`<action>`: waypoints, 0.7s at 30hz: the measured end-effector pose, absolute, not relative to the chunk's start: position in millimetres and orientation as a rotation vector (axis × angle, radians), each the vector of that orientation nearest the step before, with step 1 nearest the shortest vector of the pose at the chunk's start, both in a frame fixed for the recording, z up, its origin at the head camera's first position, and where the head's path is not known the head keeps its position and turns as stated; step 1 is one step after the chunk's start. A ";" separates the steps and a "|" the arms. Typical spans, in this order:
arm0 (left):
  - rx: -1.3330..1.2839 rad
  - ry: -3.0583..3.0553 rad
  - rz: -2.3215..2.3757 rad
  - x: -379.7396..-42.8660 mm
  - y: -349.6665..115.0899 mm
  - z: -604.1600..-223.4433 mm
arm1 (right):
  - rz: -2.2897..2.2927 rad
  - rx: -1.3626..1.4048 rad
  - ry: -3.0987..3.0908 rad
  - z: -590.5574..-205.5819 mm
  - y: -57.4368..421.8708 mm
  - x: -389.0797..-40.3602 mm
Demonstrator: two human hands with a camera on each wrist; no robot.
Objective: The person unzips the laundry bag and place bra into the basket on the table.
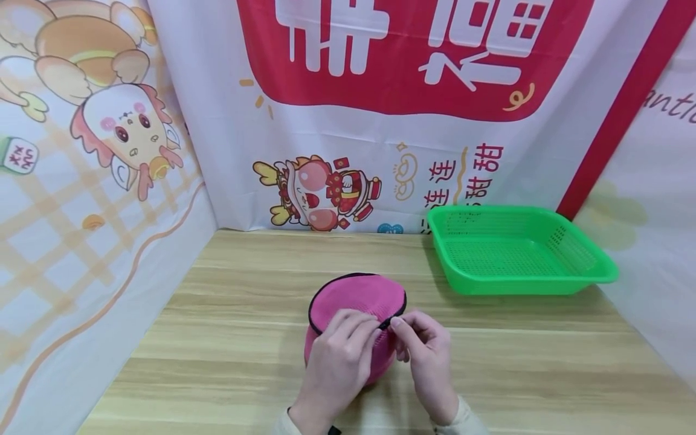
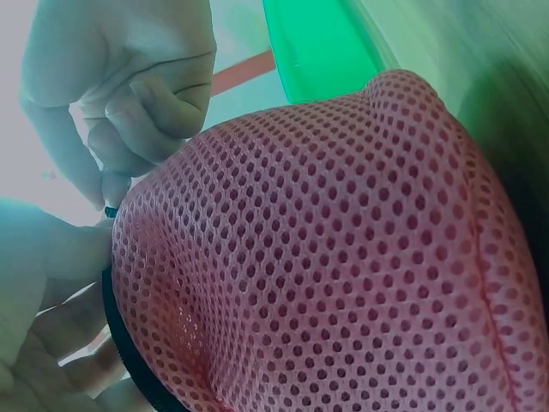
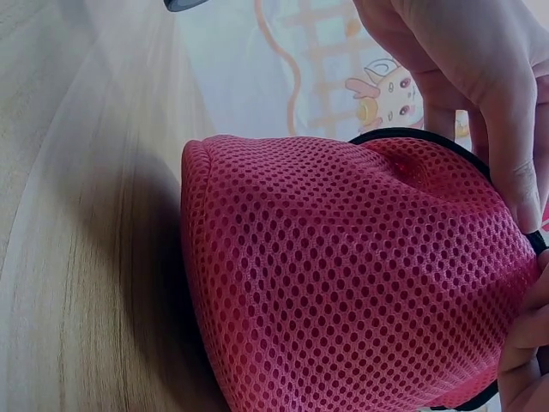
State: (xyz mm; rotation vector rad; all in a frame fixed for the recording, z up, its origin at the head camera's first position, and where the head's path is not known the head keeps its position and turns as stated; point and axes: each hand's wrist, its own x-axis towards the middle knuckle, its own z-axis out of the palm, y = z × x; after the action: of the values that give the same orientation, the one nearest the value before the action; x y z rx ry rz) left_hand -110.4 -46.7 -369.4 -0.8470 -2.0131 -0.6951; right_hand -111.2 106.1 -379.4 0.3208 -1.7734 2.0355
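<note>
A round pink mesh laundry bag (image 1: 350, 293) stands on the table, its flat lid edged by a black zipper (image 1: 405, 302). My left hand (image 1: 338, 359) reaches over the near side of the lid, pinching the zippered edge between thumb and fingers. Just right of it, my right hand (image 1: 426, 350) pinches the same black edge, thumb on top and the other fingers curled under. In the right wrist view, the bag's mesh side (image 3: 326, 275) bulges outward, slightly dented below the rim. The left wrist view shows both hands meeting at the rim; the zipper pull is hidden by the fingers.
A green plastic basket (image 1: 522, 286) with a perforated bottom stands at the back right of the wooden table (image 1: 228, 338). Printed cloths hang behind and on both sides, the back cloth (image 1: 337, 136) meeting the table's far edge.
</note>
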 end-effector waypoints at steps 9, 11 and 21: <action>-0.827 -1.988 -0.689 -109.9 -46.3 -369.8 | 2.045 0.284 -1.787 -377.6 107.0 -110.8; -0.827 -1.983 -0.690 -110.1 -46.3 -370.1 | 2.050 0.277 -1.788 -377.5 107.2 -110.8; -0.813 -1.945 -0.686 -111.4 -46.4 -370.6 | 2.071 0.234 -1.813 -375.4 107.7 -109.9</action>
State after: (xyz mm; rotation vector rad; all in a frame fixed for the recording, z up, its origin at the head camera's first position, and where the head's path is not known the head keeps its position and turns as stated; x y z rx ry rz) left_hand -111.4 -46.4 -370.6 -0.8132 -1.9454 -0.6863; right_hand -109.9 107.7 -375.4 0.2338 -1.8131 2.0706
